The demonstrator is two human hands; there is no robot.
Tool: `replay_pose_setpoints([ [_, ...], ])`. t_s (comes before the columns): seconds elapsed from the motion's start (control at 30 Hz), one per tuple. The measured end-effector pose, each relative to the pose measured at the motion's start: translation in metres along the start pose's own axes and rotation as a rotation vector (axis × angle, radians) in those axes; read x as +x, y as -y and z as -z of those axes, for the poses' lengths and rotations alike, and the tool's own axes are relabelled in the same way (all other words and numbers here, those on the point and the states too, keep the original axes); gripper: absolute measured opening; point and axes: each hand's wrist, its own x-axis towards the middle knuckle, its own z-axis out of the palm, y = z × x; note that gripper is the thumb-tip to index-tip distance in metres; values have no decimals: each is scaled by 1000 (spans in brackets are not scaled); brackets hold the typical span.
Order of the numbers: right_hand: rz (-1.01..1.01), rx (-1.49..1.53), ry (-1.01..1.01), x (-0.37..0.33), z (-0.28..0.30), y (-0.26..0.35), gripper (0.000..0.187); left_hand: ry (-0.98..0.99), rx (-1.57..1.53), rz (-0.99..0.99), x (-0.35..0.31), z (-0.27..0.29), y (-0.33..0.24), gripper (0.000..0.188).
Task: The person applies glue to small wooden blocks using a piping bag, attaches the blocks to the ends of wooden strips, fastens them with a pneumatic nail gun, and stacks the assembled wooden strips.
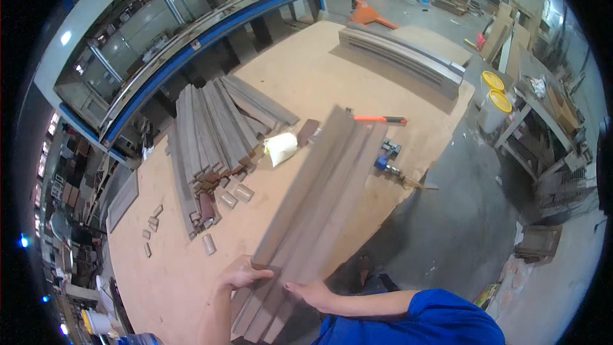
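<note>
Long grey-brown wooden boards point(319, 198) lie side by side across the near part of the table, running away from me. My left hand point(244, 273) wraps round the near left edge of the leftmost board, which stands tilted on edge, its thumb on top. At the near right, my right hand point(313, 295) grips a neighbouring board, thumb over its upper face and fingers hidden beneath. Beyond the boards lies a tool with an orange and black handle point(380, 119). Beside their right edge is a blue and silver tool point(386, 163).
Fanned wooden strips point(214, 128) cover the table's left side, with small wood blocks point(228, 199) and a white bag point(281, 148) nearby. A board stack point(402, 61) sits at the far end. A blue-edged machine point(211, 35) borders the left; yellow-lidded buckets point(495, 105) stand right.
</note>
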Motion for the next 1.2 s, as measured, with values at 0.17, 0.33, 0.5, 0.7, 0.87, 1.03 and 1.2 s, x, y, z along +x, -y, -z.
replay_pose_setpoints([
  [0.17, -263, 36, -278, 4, 12, -43, 39, 344, 127, 130, 90, -21, 65, 38],
  [0.33, -405, 192, -273, 29, -31, -86, 53, 413, 31, 10, 107, -5, 96, 38],
  [0.5, -717, -27, -272, 36, -50, -37, 73, 366, 379, -119, 133, 15, 140, 60],
  [0.7, -671, -202, -44, 26, -20, -67, 78, -37, 819, 58, 86, 6, 109, 73],
  [0.87, -787, -431, 40, 26, -8, -39, 64, -533, 576, -278, 46, -67, 157, 97],
  [1.03, 149, -1331, -118, 36, -3, 15, 31, -658, 569, -268, -7, -129, 201, 101],
  [1.2, 602, -1638, -293, 110, 13, 40, 47, -538, 623, -265, -19, -132, 204, 104],
])
